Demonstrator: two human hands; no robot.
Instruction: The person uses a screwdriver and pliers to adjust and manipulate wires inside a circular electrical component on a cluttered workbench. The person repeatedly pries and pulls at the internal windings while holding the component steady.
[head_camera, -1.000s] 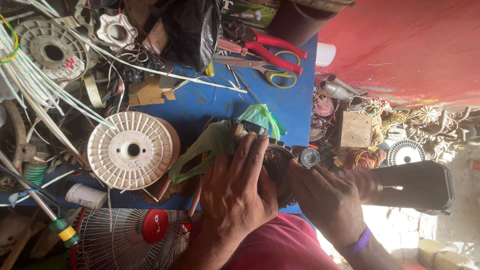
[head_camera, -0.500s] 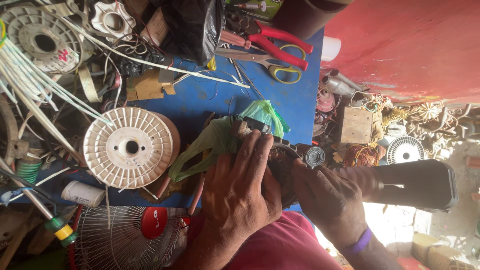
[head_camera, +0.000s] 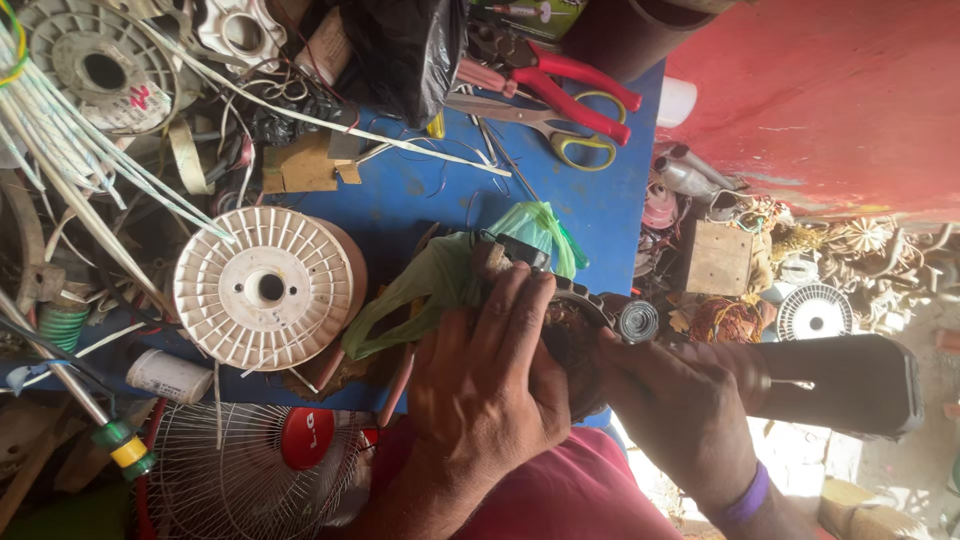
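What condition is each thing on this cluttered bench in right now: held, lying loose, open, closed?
Left hand: pressed on top of the round motor part, fingers spread.
Right hand: gripping the same part from the side.
Round motor part: held between both hands, mostly covered.
Green plastic bag: crumpled, partly under the left hand.
White spool: lying flat, untouched.
Scissors: lying closed.
Red pliers: lying loose.
Fan guard: lying flat.

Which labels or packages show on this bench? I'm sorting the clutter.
Round red badge: hub of the white fan guard, bottom left.
Green packet: top edge, flat, with a screwdriver pictured.
Small white cylinder: left of the guard, lying down, dark print.
Black plastic bag: top centre, crumpled.
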